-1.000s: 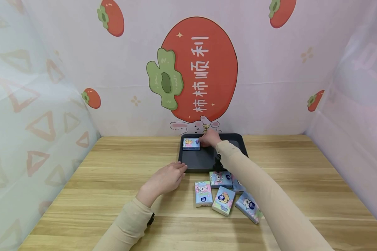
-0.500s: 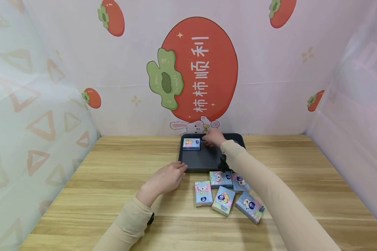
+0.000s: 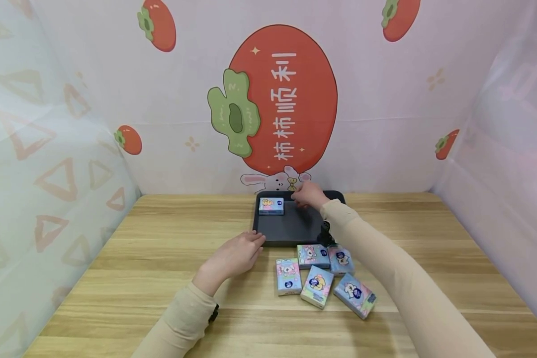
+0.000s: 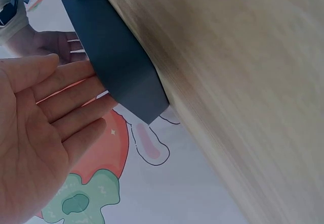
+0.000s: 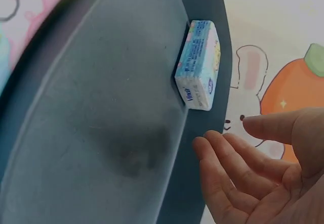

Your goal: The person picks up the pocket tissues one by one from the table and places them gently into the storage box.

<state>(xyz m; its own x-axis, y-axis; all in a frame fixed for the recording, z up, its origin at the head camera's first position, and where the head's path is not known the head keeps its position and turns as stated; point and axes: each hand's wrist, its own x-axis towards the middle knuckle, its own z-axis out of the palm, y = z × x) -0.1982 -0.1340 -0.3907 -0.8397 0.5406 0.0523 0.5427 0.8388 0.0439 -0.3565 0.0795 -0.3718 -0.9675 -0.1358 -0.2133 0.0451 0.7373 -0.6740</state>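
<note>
Left hand (image 3: 237, 254), fingers straight, touches the dark-grey rectangular tray (image 3: 279, 229); right hand (image 3: 312, 195), fingers parted, hovers near its blue cuboid pack (image 3: 271, 206).

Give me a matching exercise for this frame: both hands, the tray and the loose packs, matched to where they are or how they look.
Column one
1. Left hand
2. Right hand
3. Tray
4. Five small packs

Column two
A. Above the tray, holding nothing
B. Lying on the table, on the person's side of the tray
C. Fingers at the tray's near left corner
D. Dark, with a single pack in its far left corner

Right pairs: 1-C, 2-A, 3-D, 4-B
</note>
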